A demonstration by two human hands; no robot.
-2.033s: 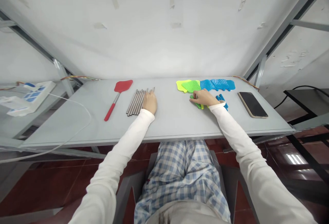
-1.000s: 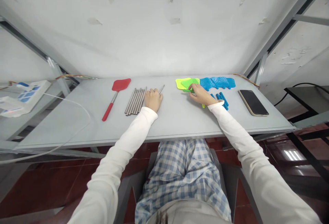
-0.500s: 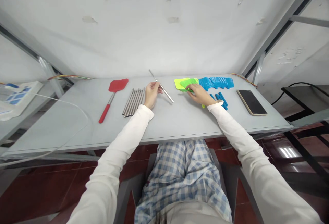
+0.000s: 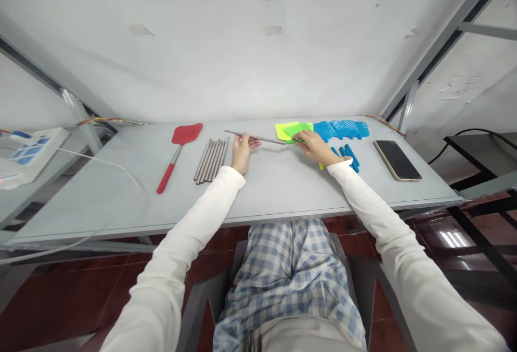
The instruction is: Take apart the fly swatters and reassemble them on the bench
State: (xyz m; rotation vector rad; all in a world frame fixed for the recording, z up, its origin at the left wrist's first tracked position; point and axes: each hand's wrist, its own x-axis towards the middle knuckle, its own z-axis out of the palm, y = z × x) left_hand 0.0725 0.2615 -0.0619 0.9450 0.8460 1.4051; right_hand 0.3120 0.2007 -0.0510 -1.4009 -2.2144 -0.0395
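Note:
My left hand (image 4: 242, 153) is closed round a thin metal rod (image 4: 270, 139), which lies nearly level across the fingers. The rod's right end meets a green handle grip (image 4: 290, 141) pinched in my right hand (image 4: 316, 148); whether it sits inside the grip I cannot tell. Behind my right hand lie a green swatter head (image 4: 299, 128) and a yellow one (image 4: 280, 130), overlapping. Blue swatter heads (image 4: 346, 129) extend to the right. Several blue handle grips (image 4: 350, 157) lie beside my right wrist, and a yellow grip (image 4: 321, 166) is partly hidden beneath it.
Several metal rods (image 4: 210, 161) lie side by side left of my left hand. Farther left is a red fly swatter (image 4: 186, 134) with its handle towards me. A phone (image 4: 397, 160) rests on the right of the grey table (image 4: 278, 190). A white cable (image 4: 117, 164) crosses the left side.
My left hand has turned the rod from a steep slant to nearly level, bringing its right end up against the green grip. My right hand stays almost in place.

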